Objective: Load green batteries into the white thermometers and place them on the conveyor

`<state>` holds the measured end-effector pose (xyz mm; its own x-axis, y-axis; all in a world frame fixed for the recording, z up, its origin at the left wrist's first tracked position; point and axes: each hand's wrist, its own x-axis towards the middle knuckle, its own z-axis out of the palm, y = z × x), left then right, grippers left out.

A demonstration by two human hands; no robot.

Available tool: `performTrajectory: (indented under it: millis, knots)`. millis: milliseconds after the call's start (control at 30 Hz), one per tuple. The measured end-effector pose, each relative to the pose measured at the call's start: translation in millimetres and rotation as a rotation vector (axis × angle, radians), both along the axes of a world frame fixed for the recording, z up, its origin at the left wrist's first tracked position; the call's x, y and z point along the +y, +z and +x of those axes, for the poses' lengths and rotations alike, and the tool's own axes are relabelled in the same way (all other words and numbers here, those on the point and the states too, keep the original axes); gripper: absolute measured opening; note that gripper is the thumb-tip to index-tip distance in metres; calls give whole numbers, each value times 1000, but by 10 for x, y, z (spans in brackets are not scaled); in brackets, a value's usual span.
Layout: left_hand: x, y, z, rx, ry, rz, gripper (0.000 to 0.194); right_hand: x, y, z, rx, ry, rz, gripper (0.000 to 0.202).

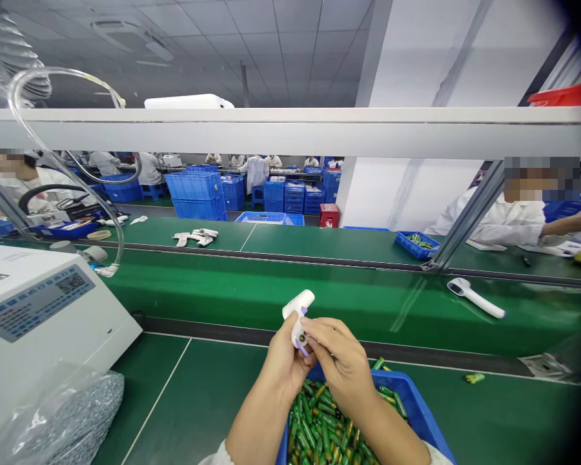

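Note:
My left hand [286, 352] is wrapped round a white handheld device [299, 303] with purple parts, held above the front edge of a blue basket [419, 403]. The round end of a battery [302, 338] shows in the device's handle. My right hand [337, 352] has its fingertips pressed together at the handle; whether they pinch anything is hidden. Below my hands, many green and gold batteries [319, 420] fill the basket.
A green conveyor belt [213, 284] runs across, with another white device [474, 298] on its right. One battery [474, 378] lies right of the basket. At left are a white machine [43, 310] and a bag of metal parts [82, 413]. People sit beyond.

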<state>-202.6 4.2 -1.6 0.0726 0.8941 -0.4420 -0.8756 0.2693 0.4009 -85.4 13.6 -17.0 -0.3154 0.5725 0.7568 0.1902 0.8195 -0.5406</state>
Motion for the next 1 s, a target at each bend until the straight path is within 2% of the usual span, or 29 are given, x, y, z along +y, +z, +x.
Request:
performTrajectory:
  millis: [167,433,567,733,867,900,1000]
  knots:
    - [19,-7,-20,-8,9,-12,23,-4,17,5,-55,20,-12,38]
    - [26,11,-7,-6,38,-27,26,-16,-21,2,-65,-45,-23,42]
    - [21,-1,19,16,29,-26,24,-2,-26,9,-104,-84,35,44]
    - [-8,30,48,7,13,7,21,-24,14,26,-141,-8,-24,41]
    - [-22,47,57,49,8,20,23,-56,39,25,-67,26,-62,67]
    - [-23,55,62,55,16,13,22,-56,38,18,-53,21,-67,64]
    - [-33,100,94,59,26,-20,23,-38,22,-13,44,-5,-143,35]
